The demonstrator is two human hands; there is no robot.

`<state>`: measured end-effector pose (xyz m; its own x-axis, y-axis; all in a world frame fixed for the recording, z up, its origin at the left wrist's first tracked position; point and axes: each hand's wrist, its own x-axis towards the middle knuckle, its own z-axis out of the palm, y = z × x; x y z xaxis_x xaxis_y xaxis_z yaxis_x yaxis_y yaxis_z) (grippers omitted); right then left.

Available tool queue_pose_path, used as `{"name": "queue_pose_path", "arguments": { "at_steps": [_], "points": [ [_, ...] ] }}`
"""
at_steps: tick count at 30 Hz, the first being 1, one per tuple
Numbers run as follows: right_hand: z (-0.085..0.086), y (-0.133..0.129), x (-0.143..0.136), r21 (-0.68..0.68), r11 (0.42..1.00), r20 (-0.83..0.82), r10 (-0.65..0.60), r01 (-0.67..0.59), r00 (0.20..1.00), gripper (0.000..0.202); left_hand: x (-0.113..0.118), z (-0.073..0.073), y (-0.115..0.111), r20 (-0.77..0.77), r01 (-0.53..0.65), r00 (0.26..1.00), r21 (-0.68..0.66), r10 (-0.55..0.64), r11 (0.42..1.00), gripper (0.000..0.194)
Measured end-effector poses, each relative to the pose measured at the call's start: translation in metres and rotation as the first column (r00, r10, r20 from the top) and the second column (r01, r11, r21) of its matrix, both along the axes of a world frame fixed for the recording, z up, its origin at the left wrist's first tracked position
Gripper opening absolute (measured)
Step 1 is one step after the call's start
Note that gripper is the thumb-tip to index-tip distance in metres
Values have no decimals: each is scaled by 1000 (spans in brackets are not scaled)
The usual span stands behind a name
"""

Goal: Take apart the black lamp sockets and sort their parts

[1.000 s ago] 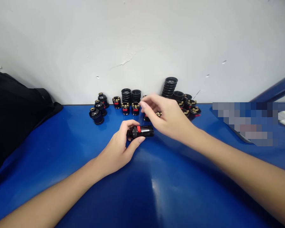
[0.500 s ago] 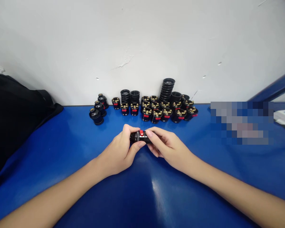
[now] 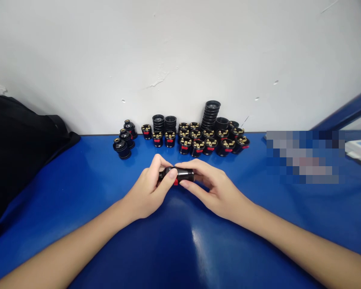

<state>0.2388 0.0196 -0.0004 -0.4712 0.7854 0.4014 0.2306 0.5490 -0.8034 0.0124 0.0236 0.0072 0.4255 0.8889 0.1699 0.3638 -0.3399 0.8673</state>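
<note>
Between both hands, a black lamp holder [image 3: 185, 174] lies on its side above the table, its narrow end to the left. My left hand [image 3: 150, 184] is closed round the narrow end, the thumb pressed on the near face. Closed more loosely, my right hand [image 3: 213, 182] has its fingers and thumb on the body near the threaded right end. A red switch [image 3: 176, 182] shows on the underside, beside both thumbs. Part of the narrow end is hidden by my left fingers.
Beyond my hands stand several socket bodies [image 3: 197, 148] with brass contacts and red switches. Near the wall rise stacked black rings [image 3: 211, 116]. Three capped lamp holders [image 3: 122, 148] stand left. Black cloth [image 3: 21, 148] covers the far left of the blue table [image 3: 132, 257]; a blurred patch [image 3: 303, 160] lies right.
The lamp holder has been turned about its long axis: its red switch went from the top to the underside. My right fingers have shifted, uncovering the threaded right end.
</note>
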Motion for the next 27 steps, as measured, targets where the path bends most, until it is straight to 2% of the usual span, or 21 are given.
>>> {"name": "queue_pose_path", "arguments": {
  "at_steps": [5,7,9,11,13,15,18,20,22,24,27],
  "points": [
    [1,1,-2,199,980,-9,16,-14,1000,33,0,0,3,48,-57,997,-51,60,997,39],
    [2,-1,-4,135,991,-37,-4,9,999,38,-1,-2,3,57,-44,997,-35,46,998,36],
    [3,-3,-6,-24,999,-65,-34,33,997,42,-1,-3,2,58,-2,998,23,1,1000,27],
    [3,-3,-6,-171,983,-50,-67,58,996,31,-1,-3,0,52,58,997,96,-63,994,22],
    [1,-3,-6,-230,971,-24,-78,71,997,23,0,-3,-1,53,106,992,136,-114,985,20],
    [-1,-2,-5,-187,979,-24,-80,74,996,22,0,-2,-1,68,107,991,123,-116,987,18],
    [-6,-1,-4,-13,999,-60,-47,47,997,29,-1,-1,1,69,46,996,30,-48,999,24],
    [-8,-1,-4,101,994,-73,-21,28,997,33,-2,-2,2,64,18,998,-14,-17,1000,28],
    [-8,-1,-5,152,988,-85,-13,26,996,32,-3,-3,3,85,24,996,-3,-23,1000,26],
    [-5,-2,-6,112,993,-111,-24,36,994,31,-3,-5,2,106,31,994,48,-36,998,22],
    [-1,-3,-7,-67,997,-115,-51,44,992,24,-2,-5,1,105,36,993,143,-51,989,20]
  ]
}}
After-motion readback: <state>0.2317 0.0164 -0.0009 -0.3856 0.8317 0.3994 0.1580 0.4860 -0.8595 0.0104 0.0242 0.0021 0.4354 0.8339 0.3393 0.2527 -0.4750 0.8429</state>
